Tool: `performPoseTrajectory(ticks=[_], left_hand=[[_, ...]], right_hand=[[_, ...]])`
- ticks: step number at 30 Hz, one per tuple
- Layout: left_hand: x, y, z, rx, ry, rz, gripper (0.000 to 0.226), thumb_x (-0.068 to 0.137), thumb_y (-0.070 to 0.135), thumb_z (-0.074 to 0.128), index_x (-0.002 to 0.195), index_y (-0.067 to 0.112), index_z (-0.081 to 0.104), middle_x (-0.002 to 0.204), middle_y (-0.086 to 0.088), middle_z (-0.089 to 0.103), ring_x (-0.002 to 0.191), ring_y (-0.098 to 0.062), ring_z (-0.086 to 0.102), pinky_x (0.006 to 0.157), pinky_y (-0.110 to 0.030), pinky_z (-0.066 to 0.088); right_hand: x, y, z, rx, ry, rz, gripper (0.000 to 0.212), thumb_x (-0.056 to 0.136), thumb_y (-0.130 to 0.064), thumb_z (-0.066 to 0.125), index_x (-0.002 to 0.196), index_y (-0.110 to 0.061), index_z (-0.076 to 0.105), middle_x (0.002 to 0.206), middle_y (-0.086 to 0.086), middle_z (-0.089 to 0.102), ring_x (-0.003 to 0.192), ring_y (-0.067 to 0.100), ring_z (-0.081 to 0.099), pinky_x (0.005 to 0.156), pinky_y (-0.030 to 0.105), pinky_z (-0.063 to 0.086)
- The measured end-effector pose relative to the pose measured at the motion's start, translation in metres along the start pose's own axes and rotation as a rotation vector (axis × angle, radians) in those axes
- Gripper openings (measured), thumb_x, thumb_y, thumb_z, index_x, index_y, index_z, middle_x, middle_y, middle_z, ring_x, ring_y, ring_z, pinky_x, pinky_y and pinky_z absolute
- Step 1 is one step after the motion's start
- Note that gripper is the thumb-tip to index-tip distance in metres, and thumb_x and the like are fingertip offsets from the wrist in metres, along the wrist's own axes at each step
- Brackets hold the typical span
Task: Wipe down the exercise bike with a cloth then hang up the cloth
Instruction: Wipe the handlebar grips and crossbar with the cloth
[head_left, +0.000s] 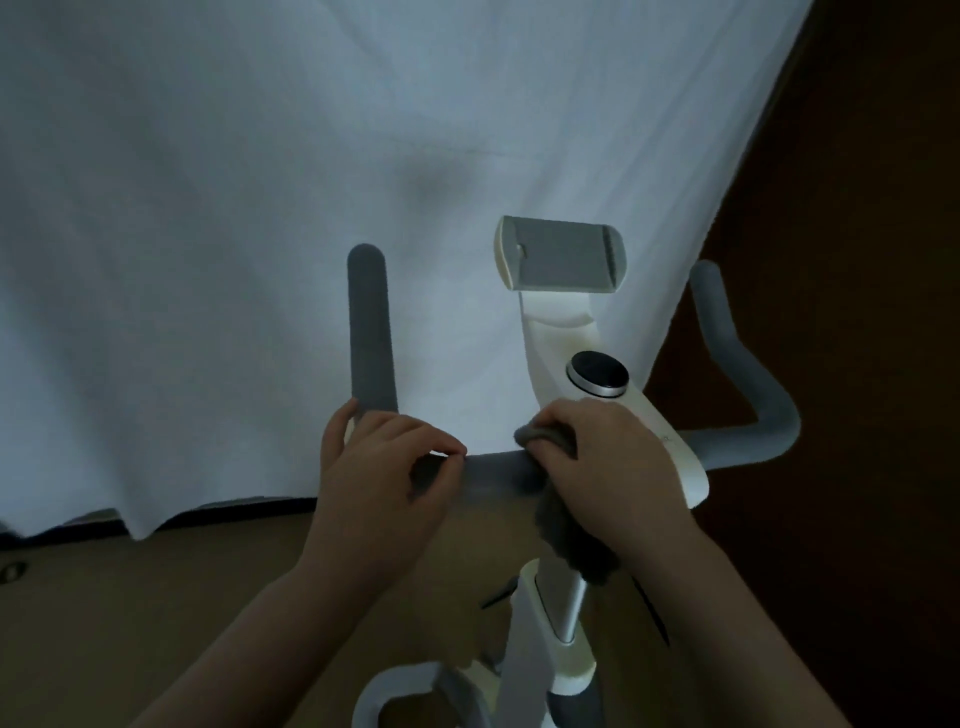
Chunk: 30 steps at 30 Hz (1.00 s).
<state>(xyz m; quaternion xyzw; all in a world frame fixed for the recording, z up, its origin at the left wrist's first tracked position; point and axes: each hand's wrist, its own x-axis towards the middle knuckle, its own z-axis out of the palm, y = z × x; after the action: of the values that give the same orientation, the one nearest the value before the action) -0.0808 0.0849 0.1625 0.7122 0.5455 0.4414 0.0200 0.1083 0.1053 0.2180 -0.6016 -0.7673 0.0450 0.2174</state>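
The exercise bike has a white stem (550, 358) with a round black knob (597, 373), a grey tablet holder (561, 254) and grey foam handlebars (493, 470). My right hand (613, 462) presses a dark grey cloth (571, 540) onto the crossbar just left of the stem; part of the cloth hangs down below the bar. My left hand (384, 473) grips the left bend of the handlebar, below the upright left grip (370, 327). The right grip (748, 374) curves up at the far right.
A white curtain (311, 208) hangs right behind the bike and ends above a brown floor (130, 613). Dark wood (883, 260) fills the right side. The bike's seat post and frame (545, 649) stand below my hands.
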Motion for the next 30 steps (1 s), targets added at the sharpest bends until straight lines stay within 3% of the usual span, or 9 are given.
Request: performPoseTrajectory(ticks=[5,7,11,15,20,24,26,28,30], left_hand=[[-0.005,0.007,0.003,-0.007,0.035,-0.059,0.035,0.085,0.046,0.040,0.083,0.030,0.071,0.085,0.019,0.065,0.089,0.001,0.053,0.114,-0.028,0.011],[-0.007,0.009,0.003,-0.002,0.043,-0.068,0.033,0.085,0.045,0.041,0.084,0.030,0.070,0.087,0.019,0.065,0.091,0.002,0.053,0.113,-0.023,0.008],[-0.010,0.014,0.007,0.008,0.063,-0.078,0.026,0.084,0.039,0.044,0.085,0.030,0.069,0.087,0.020,0.064,0.095,0.003,0.052,0.111,-0.029,0.014],[-0.014,0.015,0.006,-0.006,0.069,-0.067,0.027,0.085,0.037,0.046,0.089,0.027,0.070,0.090,0.018,0.066,0.098,0.004,0.050,0.112,-0.023,0.010],[-0.018,0.019,0.009,-0.024,0.067,-0.095,0.025,0.084,0.036,0.048,0.091,0.025,0.069,0.090,0.014,0.065,0.096,-0.004,0.056,0.106,-0.038,0.030],[-0.015,0.016,0.004,-0.015,0.022,-0.094,0.024,0.083,0.039,0.048,0.090,0.028,0.068,0.088,0.016,0.064,0.093,-0.004,0.057,0.105,-0.040,0.032],[-0.012,0.015,0.001,-0.032,0.012,-0.096,0.022,0.082,0.039,0.050,0.089,0.030,0.068,0.086,0.018,0.064,0.092,-0.002,0.057,0.105,-0.043,0.034],[-0.010,0.013,0.000,-0.061,0.007,-0.093,0.021,0.080,0.039,0.052,0.087,0.029,0.069,0.083,0.019,0.063,0.089,-0.001,0.056,0.101,-0.048,0.038],[-0.008,0.012,0.000,-0.076,0.005,-0.087,0.020,0.080,0.039,0.053,0.085,0.029,0.069,0.081,0.018,0.063,0.088,-0.002,0.055,0.102,-0.049,0.036]], right_hand=[[-0.003,0.012,0.001,0.084,-0.040,-0.106,0.019,0.094,-0.029,0.058,0.108,-0.025,0.070,0.102,-0.004,0.069,0.095,0.012,0.061,0.090,0.032,0.046],[-0.007,0.013,0.006,0.036,0.066,-0.056,0.018,0.094,-0.030,0.055,0.103,-0.025,0.068,0.096,-0.003,0.066,0.090,0.017,0.059,0.083,0.037,0.048],[-0.017,-0.008,0.031,0.046,0.254,-0.199,0.010,0.081,-0.022,0.061,0.085,-0.018,0.069,0.077,-0.001,0.067,0.069,0.019,0.061,0.067,0.030,0.047],[-0.010,0.016,0.024,0.088,0.163,-0.035,0.020,0.092,-0.031,0.052,0.098,-0.021,0.068,0.088,-0.001,0.065,0.083,0.020,0.059,0.076,0.037,0.049],[-0.030,-0.009,0.046,0.051,0.351,-0.159,0.021,0.080,-0.024,0.055,0.090,-0.013,0.070,0.083,0.003,0.068,0.072,0.021,0.061,0.064,0.033,0.050],[-0.019,0.014,0.048,0.060,0.317,-0.063,0.043,0.072,-0.034,0.057,0.092,0.001,0.071,0.084,0.016,0.069,0.073,0.034,0.066,0.070,0.048,0.055],[-0.023,0.008,0.048,0.073,0.347,-0.005,0.030,0.076,-0.027,0.060,0.092,-0.004,0.070,0.083,0.012,0.069,0.072,0.031,0.063,0.070,0.041,0.051],[-0.029,-0.012,0.047,0.064,0.376,-0.116,0.013,0.078,-0.019,0.063,0.087,-0.014,0.069,0.079,0.002,0.067,0.069,0.022,0.059,0.064,0.035,0.050],[-0.026,-0.019,0.038,0.119,0.334,-0.205,0.013,0.082,-0.021,0.059,0.089,-0.017,0.070,0.083,0.000,0.068,0.074,0.022,0.061,0.068,0.038,0.053]])
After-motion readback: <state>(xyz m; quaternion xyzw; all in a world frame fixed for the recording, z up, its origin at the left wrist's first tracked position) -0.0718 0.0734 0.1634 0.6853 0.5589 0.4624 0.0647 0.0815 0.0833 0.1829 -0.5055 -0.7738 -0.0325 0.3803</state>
